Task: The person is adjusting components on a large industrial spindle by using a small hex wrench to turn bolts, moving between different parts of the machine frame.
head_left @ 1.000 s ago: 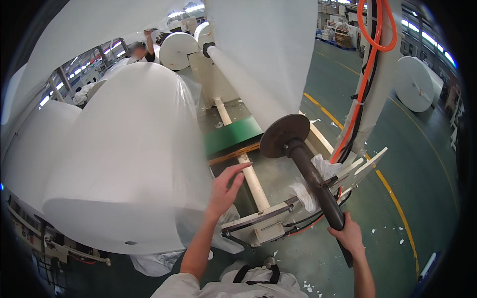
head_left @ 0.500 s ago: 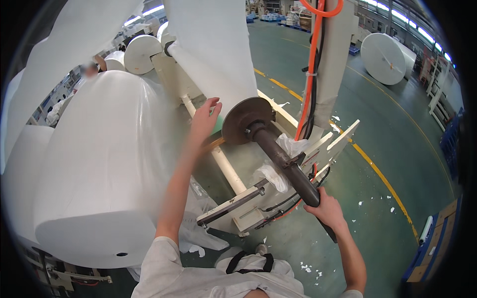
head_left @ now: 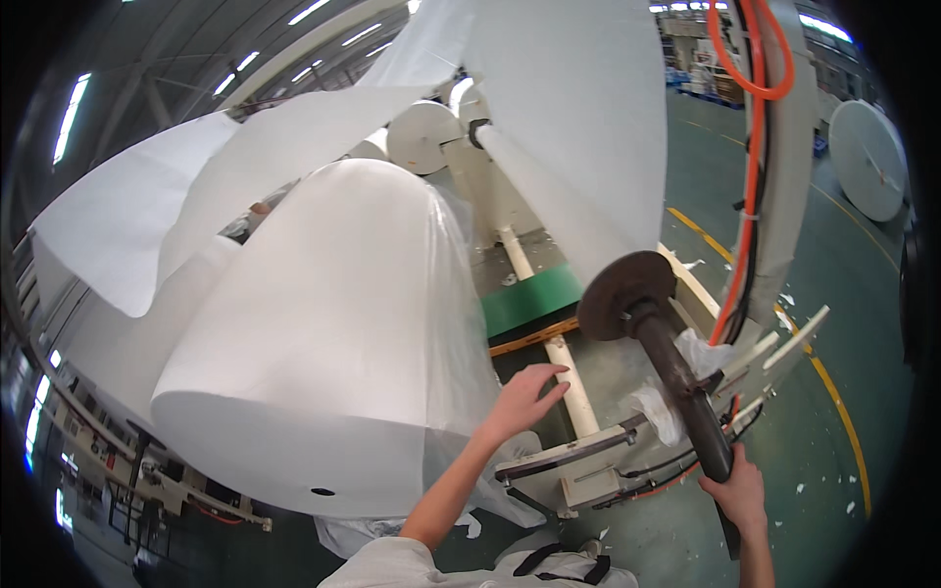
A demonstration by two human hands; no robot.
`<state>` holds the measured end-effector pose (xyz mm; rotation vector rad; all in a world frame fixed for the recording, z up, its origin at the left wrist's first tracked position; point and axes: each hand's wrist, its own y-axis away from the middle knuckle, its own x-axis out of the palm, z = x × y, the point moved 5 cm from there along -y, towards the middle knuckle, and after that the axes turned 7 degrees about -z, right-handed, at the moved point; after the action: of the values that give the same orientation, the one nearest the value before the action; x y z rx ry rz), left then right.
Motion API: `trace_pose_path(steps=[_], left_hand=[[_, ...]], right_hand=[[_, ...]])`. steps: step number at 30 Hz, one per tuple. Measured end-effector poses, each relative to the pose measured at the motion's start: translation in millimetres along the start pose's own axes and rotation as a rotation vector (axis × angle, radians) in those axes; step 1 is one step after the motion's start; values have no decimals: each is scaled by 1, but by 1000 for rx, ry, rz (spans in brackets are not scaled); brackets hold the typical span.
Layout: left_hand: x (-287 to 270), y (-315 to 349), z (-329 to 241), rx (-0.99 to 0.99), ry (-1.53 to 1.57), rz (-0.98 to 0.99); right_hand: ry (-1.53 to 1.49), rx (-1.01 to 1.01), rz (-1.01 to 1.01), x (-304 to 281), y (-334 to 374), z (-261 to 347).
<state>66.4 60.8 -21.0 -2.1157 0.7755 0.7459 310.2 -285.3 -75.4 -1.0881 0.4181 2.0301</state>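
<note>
Shaft (head_left: 708,431) is crossing the near edge of the frame (head_left: 588,487), likely handling heavy and stiff; right hand (head_left: 739,490) is grasping its near end, a sensible hold; left hand (head_left: 529,400) is hovering, fingers loose.

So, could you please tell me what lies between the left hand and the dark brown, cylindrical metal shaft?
In the head view, rightward from the left hand: a cream tubular metal bar, grey-green floor, then crumpled white plastic before the shaft.

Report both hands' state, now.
Left hand: open, fingers slightly bent, holding nothing.
Right hand: closed on the dark shaft, near its lower end.
</note>
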Motion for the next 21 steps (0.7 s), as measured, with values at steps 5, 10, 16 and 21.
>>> trace_pose_path(steps=[5, 10, 16, 21], left_hand=[[-14, 92, 32, -257, 78, -145], [-2, 98, 37, -186, 40, -358], [21, 101, 41, -245, -17, -122], [28, 108, 29, -345, -43, 70]], right_hand=[[13, 43, 42, 4, 8, 4], [-54, -73, -20, 8, 0, 6], [90, 60, 187, -4, 8, 29], [87, 48, 154, -4, 7, 26]])
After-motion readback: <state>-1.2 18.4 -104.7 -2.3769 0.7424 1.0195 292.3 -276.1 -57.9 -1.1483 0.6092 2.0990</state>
